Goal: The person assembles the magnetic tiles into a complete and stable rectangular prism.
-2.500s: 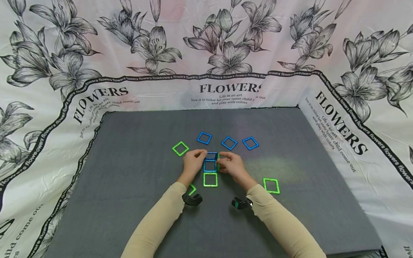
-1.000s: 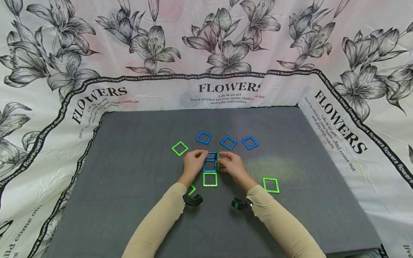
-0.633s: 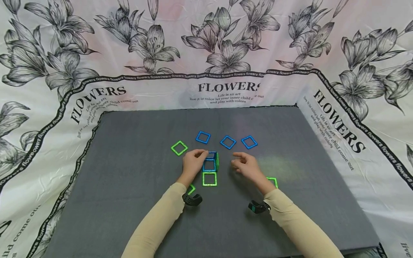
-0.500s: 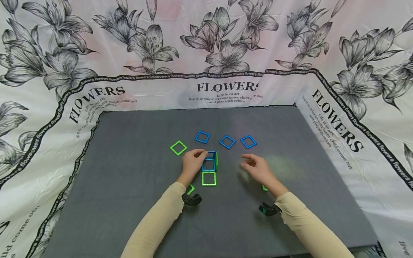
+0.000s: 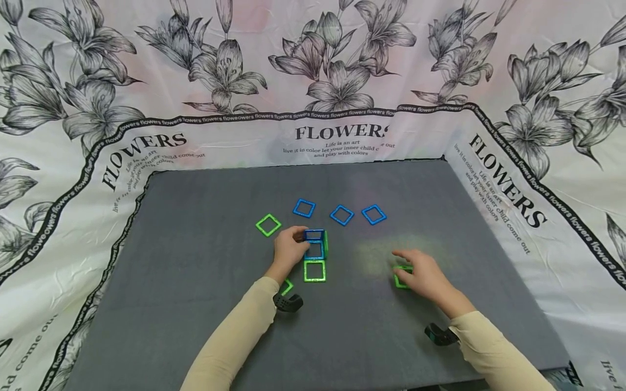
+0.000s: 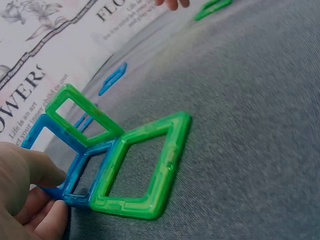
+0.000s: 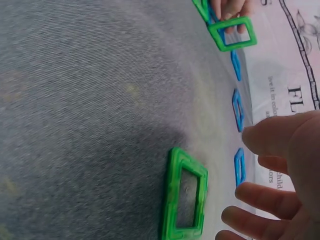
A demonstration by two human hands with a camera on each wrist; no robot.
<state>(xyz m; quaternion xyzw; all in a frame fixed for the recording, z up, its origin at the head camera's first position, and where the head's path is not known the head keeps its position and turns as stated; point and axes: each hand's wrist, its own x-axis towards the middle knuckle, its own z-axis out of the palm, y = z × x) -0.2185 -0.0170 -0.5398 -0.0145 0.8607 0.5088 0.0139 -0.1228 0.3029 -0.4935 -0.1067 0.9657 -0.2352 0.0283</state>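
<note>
In the middle of the table stands a small joined build of magnetic tiles. It has a flat green tile [image 6: 162, 175] in front, a flat blue tile [image 6: 102, 155] behind it, an upright blue tile [image 5: 314, 234] at the back and an upright green tile [image 6: 85, 107] on the right side. My left hand [image 5: 288, 251] grips the build's left side, thumb and fingers on the blue tiles. Its fingertips partly cover the blue corner. Off to the right my right hand [image 5: 426, 276] hovers, fingers spread, above a loose green tile [image 7: 172, 200] lying flat, which it partly hides in the head view.
Three loose blue tiles [image 5: 304, 208] lie in a row behind the build. A green tile [image 5: 268, 225] lies at back left, and another green tile [image 5: 287, 287] is half hidden by my left wrist. Flower-printed cloth [image 5: 337, 136] borders the grey table [image 5: 195, 228].
My right hand has left the build's right side and moved right and nearer to me, over the loose green tile. My left hand stays at the build, its thumb shifted lower.
</note>
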